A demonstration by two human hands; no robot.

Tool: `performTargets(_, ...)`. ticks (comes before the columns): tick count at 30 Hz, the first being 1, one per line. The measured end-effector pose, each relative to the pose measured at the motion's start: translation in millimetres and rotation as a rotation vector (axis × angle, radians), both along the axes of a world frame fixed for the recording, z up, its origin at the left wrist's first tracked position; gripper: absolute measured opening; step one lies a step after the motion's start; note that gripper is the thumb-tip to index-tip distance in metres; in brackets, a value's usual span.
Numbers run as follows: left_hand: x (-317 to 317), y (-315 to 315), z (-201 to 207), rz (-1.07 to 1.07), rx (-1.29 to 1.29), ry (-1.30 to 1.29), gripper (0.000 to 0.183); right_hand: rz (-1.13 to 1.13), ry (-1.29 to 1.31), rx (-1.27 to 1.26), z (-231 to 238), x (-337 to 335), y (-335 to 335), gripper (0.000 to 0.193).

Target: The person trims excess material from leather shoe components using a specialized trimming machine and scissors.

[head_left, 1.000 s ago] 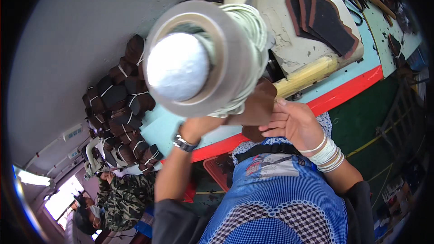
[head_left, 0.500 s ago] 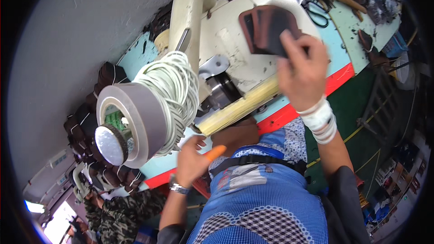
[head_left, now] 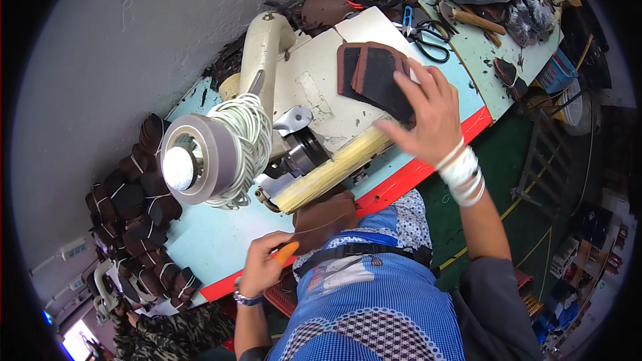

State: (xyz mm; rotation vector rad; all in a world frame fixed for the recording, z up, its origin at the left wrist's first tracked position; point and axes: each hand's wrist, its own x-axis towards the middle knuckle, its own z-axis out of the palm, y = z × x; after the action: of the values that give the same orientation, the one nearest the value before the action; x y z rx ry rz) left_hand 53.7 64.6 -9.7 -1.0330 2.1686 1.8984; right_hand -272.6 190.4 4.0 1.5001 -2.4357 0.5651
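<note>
two near hands [head_left: 431, 117], one watch [head_left: 247, 296], (at least) two stacked pieces [head_left: 386, 77].

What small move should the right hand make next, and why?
Perhaps the right hand should close on the top dark piece, since it is open at that piece's edge, while the left hand holds a brown piece.

You're in a workshop here: cream machine [head_left: 262, 53] on the counter [head_left: 200, 230], tied bundles of brown pieces [head_left: 124, 195] stacked by the wall, scissors [head_left: 418, 36] out, dark scraps [head_left: 224, 65] heaped behind, and a co-worker in camouflage [head_left: 184, 331] further along!
</note>
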Motion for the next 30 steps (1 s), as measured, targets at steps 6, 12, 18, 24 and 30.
performTargets(6,-30.1,-33.5,31.3,-0.121,0.104,-0.045,0.016,0.463,-1.174,0.168,7.1,114.6,6.6,0.026)
performTargets(12,-57.4,-62.5,24.8,0.069,0.461,-0.095,0.02,-0.024,-1.674,-0.013,-17.9,124.6,-16.4,0.026)
performTargets(18,-55.6,-86.3,9.3,0.082,0.396,-0.138,0.022,-0.173,-1.889,0.02,-40.1,128.7,-34.9,0.031)
performTargets(24,-81.5,-58.3,10.8,-0.024,0.346,-0.138,0.034,-0.049,-0.97,0.082,-2.5,83.5,-50.6,0.021)
performTargets(30,-62.8,-19.2,21.9,0.078,0.603,-0.116,0.028,-0.089,-1.765,-0.131,8.0,104.0,-17.1,0.017)
